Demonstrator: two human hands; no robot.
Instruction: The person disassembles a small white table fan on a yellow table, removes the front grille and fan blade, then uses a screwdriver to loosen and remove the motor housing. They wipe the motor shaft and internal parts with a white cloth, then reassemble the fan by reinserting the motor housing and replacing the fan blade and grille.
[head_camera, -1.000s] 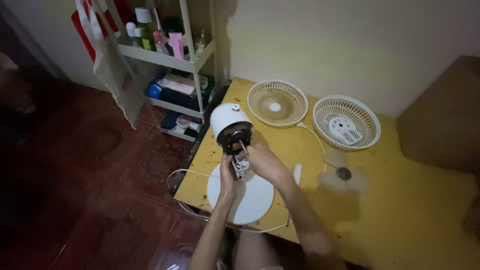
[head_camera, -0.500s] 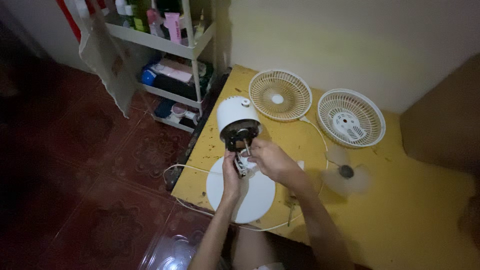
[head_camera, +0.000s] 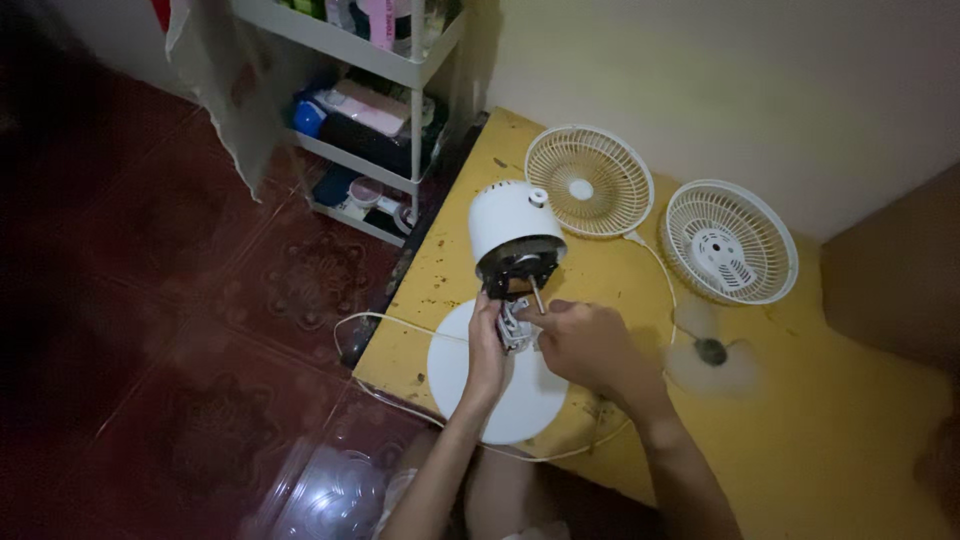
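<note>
The left hand (head_camera: 487, 350) grips the fan neck (head_camera: 512, 325) to steady it above the round white base (head_camera: 505, 385). The right hand (head_camera: 585, 345), fingers pinched, works at the neck under the motor housing (head_camera: 512, 235). 2 grilles (head_camera: 588, 180) lie beyond, the translucent blade (head_camera: 710, 355) right of the right hand.

Two fan grilles (head_camera: 588, 180) (head_camera: 730, 241) block the table's (head_camera: 850, 440) far edge. Clear fan blade (head_camera: 712, 355) lies mid-table; cord (head_camera: 655, 265) trails between. Motor housing (head_camera: 512, 232) and round base (head_camera: 505, 385) fill the near-left corner. Right half offers open passage.
</note>
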